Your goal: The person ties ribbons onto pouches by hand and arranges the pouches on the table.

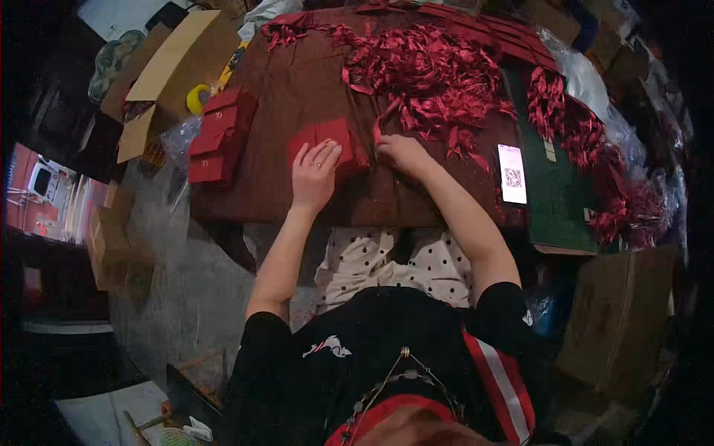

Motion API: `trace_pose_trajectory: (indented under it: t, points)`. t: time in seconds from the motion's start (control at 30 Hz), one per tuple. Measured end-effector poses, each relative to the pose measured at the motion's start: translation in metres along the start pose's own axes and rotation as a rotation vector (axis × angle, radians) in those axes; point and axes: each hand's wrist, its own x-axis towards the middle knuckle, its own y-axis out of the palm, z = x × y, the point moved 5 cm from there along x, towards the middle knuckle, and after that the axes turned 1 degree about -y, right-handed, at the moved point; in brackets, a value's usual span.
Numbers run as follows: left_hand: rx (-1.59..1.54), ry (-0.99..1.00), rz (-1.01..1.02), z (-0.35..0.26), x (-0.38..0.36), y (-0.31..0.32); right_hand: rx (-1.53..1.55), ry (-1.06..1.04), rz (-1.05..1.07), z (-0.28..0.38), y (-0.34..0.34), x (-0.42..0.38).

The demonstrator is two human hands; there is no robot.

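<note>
On the brown-covered table [297, 89] lies a flat red piece [303, 139], bag or box. My left hand [315, 169] rests on it, fingers extended and slightly apart, with a ring on one finger. To its right, my right hand [401, 154] is closed, fingertips pinched near a strip of red ribbon [378, 134]; what exactly it grips is too small to tell. A large heap of red ribbons [428, 74] lies just beyond my right hand. Left of my left hand stands a row of red boxes [222, 137].
A phone showing a QR code [512, 175] lies at the right, near a green board [554, 193] and more red ribbons [565, 111]. An open cardboard box [175, 56] and yellow tape [198, 99] are at the upper left. Another carton [617, 320] stands lower right.
</note>
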Motion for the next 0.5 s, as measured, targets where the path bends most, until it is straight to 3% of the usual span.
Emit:
trace_pose_trajectory:
  t: [0.1, 0.2, 0.27, 0.3, 0.33, 0.37, 0.4, 0.47, 0.5]
  points:
    - [0.002, -0.03, -0.276, -0.002, 0.013, -0.047, 0.07, -0.015, 0.007, 0.026, -0.023, -0.021]
    - [-0.353, -0.128, -0.437, -0.019, 0.033, -0.091, 0.62, 0.199, -0.394, 0.055, -0.059, -0.063]
    - [-0.493, -0.186, -0.437, -0.034, 0.039, -0.089, 1.075, 0.285, -0.613, 0.063, -0.071, -0.099]
    - [-0.842, -0.383, -0.377, -0.037, 0.036, -0.072, 1.218, 0.318, -0.72, 0.074, -0.092, -0.121]
    - [-1.188, -0.578, -0.304, -0.041, 0.031, -0.054, 1.123, 0.347, -0.786, 0.081, -0.109, -0.13]
    - [-1.039, -0.643, -0.117, -0.047, 0.025, -0.042, 1.024, 0.377, -0.855, 0.087, -0.119, -0.139]
    - [-1.081, -0.667, -0.151, -0.057, 0.019, -0.019, 1.119, 0.508, -0.81, 0.076, -0.104, -0.152]
    - [-1.094, -0.767, -0.192, -0.089, 0.009, 0.02, 0.77, 0.509, -0.823, 0.066, -0.096, -0.156]
    - [-0.809, -0.814, -0.182, -0.096, -0.014, 0.061, 0.753, 0.628, -0.751, 0.064, -0.088, -0.156]
